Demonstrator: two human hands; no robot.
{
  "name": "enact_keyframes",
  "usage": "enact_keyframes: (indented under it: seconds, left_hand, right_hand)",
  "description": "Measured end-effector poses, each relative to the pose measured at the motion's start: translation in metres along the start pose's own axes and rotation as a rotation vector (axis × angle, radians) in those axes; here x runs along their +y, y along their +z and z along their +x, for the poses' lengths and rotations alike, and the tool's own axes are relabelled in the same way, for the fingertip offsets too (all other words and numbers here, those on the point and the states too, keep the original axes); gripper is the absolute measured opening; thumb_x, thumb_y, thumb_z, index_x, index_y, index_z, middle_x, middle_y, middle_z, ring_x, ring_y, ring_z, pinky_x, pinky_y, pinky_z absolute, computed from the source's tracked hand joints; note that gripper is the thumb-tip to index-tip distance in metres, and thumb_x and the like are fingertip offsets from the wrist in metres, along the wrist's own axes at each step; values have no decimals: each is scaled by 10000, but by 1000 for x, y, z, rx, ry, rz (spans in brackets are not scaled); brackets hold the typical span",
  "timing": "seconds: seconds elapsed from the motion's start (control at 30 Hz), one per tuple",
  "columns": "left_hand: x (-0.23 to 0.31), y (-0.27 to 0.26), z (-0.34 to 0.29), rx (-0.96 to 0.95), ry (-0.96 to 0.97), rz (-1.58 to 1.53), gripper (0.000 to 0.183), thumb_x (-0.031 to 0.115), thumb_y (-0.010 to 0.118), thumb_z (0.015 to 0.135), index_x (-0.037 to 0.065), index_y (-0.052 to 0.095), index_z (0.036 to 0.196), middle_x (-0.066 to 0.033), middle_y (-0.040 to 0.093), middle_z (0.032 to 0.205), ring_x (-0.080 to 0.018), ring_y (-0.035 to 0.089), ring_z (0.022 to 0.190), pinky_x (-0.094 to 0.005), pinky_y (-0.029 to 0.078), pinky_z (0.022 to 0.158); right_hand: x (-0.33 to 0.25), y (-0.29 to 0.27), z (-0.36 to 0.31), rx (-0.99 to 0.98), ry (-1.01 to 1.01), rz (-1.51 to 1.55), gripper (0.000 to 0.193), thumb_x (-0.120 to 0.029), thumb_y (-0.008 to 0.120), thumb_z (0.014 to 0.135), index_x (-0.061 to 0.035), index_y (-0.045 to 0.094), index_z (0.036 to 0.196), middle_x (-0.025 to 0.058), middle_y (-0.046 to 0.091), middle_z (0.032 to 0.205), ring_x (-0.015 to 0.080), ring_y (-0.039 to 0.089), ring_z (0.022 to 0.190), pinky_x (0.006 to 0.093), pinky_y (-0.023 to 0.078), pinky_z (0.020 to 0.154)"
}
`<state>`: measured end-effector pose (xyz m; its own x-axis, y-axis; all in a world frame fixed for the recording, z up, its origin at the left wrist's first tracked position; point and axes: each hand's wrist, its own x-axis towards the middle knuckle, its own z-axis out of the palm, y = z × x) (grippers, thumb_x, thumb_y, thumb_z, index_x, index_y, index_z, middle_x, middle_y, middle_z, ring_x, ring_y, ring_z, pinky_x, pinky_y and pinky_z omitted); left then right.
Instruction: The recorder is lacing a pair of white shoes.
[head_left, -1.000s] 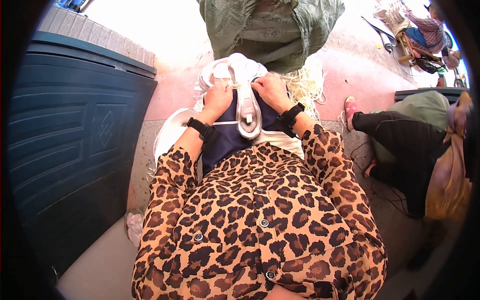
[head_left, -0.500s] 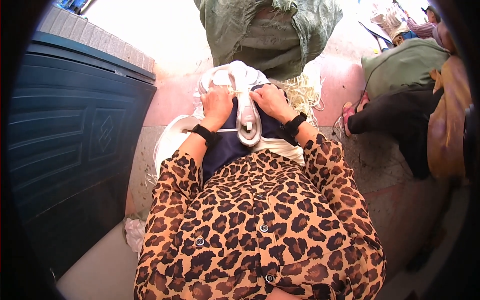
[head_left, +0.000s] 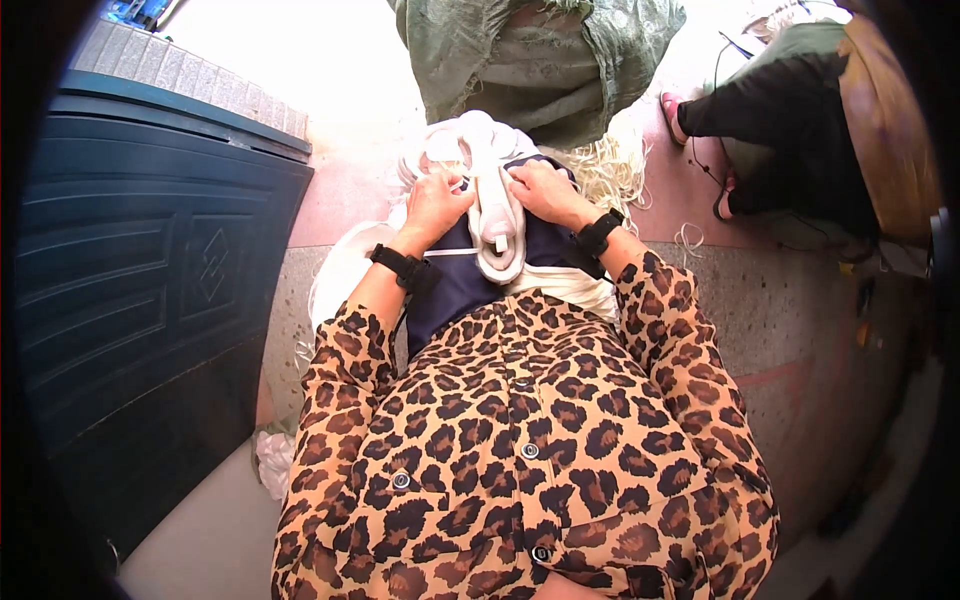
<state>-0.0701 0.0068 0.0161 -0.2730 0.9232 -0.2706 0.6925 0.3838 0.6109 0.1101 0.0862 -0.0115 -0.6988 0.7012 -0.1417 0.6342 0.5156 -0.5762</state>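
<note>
Co-worker (head_left: 780,95) shifted farther toward upper right of frame; work seems undisturbed, same spot. White shoe (head_left: 497,222) sits upper centre, over navy cloth (head_left: 450,300). Left hand (head_left: 437,205), right hand (head_left: 548,193) stay at shoe's sides, fingers curled nearly closed; cannot tell what fingertips pinch.

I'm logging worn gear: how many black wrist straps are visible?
2: the left wrist's strap and the right wrist's strap. Any under the leopard-print sleeves would be hidden.

The shoe (head_left: 498,222) lies between the hands (head_left: 437,205) (head_left: 550,195), before the sack (head_left: 540,75).
</note>
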Motion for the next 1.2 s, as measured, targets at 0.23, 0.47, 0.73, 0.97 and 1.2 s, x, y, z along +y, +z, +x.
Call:
enact_keyframes:
  seconds: [0.23,0.47,0.73,0.97,1.2]
  left_hand:
    - [-5,6,-2,67,4,-80,381,260,654,679,-36,617,916,-174,638,792,-222,631,754,-304,480,694]
    - [-12,12,-1,109,46,-46,341,256,655,695,-36,620,868,-154,636,742,-189,622,710,-296,475,677]
    - [-5,14,0,36,0,-88,274,255,639,723,-1,639,820,-138,634,722,-186,614,654,-292,469,622]
    - [16,3,22,374,363,161,210,219,564,756,22,630,787,-164,612,787,-310,588,788,-418,446,693]
    - [52,-3,50,-190,268,460,208,127,609,674,-38,627,799,-226,610,774,-329,612,763,-390,480,670]
  right_hand:
    - [2,5,1,59,-10,85,258,-249,458,798,-57,614,870,160,581,880,341,536,885,497,376,703]
    - [-4,3,-4,114,-21,44,218,-222,453,802,-57,581,866,146,567,848,315,529,852,428,389,698]
    - [5,12,0,141,-42,66,232,-233,455,814,-70,590,909,141,568,851,307,534,835,412,395,692]
    - [2,10,-1,192,-17,213,227,-235,472,798,-64,619,812,154,589,802,323,552,801,448,392,672]
    - [-3,18,-3,255,-46,348,164,-120,502,791,1,587,862,167,592,790,315,572,749,361,441,663]
